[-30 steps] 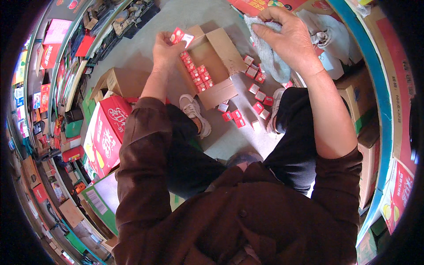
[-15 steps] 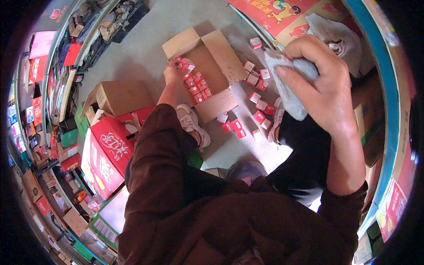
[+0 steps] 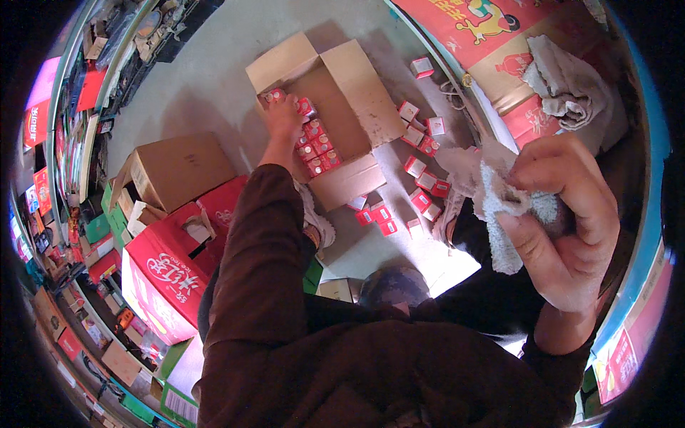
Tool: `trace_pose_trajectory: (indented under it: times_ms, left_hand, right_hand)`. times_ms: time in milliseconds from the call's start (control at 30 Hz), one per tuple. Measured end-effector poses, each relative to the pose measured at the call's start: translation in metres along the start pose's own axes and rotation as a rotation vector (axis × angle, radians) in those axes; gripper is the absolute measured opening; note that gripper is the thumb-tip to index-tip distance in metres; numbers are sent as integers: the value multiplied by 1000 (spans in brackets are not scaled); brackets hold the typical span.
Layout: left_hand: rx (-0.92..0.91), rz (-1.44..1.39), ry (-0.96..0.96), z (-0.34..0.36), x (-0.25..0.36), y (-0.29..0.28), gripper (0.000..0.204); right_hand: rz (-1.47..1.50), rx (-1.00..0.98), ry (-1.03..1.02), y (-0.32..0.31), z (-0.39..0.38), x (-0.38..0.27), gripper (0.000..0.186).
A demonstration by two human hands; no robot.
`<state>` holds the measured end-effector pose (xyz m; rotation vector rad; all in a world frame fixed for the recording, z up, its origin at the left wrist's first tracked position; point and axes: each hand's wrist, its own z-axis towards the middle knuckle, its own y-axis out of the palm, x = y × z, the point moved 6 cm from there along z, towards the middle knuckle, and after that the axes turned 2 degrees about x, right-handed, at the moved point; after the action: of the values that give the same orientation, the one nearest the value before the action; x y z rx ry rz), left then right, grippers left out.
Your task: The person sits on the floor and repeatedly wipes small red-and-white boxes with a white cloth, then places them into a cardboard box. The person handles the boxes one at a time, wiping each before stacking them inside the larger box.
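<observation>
Pinching a pale cloth (image 3: 501,239) in my right hand (image 3: 571,221), I'm probably keeping it off the loose red boxes (image 3: 426,180) beyond that grip; farther, my left hand (image 3: 284,120) is dipping into the open carton (image 3: 357,93) at a red box (image 3: 276,95), grip unclear; a second ago it was holding one above the rim

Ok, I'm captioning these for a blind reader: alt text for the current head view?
A person's left hand touches a small red box inside an open carton partly filled with others; the right hand pinches a pale cloth. More boxes lie scattered on the floor.
</observation>
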<state>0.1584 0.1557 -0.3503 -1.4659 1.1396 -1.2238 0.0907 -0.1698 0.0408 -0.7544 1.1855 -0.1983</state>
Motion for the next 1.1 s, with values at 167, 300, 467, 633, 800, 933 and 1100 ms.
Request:
trace_pose_trajectory:
  times_ms: [167,300,467,633,800,933,1100]
  left_hand:
    - [-143,212,73,3,-2,8,42]
    - [-201,300,165,0,5,10,31]
    - [-63,309,221,-4,8,12,29]
    - [-56,153,361,1,10,18,29]
    - [-152,93,402,-4,26,23,34]
    - [-272,224,325,-8,28,23,32]
    - [-309,273,265,-10,25,31,34]
  right_hand:
    - [-15,-19,-9,2,5,3,22]
    - [-23,-31,-4,3,6,3,22]
    - [-36,-49,-8,4,6,3,22]
    - [-28,-49,-14,5,5,1,22]
    - [-35,-55,-6,5,3,1,22]
    - [-26,-56,-21,6,3,0,23]
    - [-20,-57,-52,5,1,2,22]
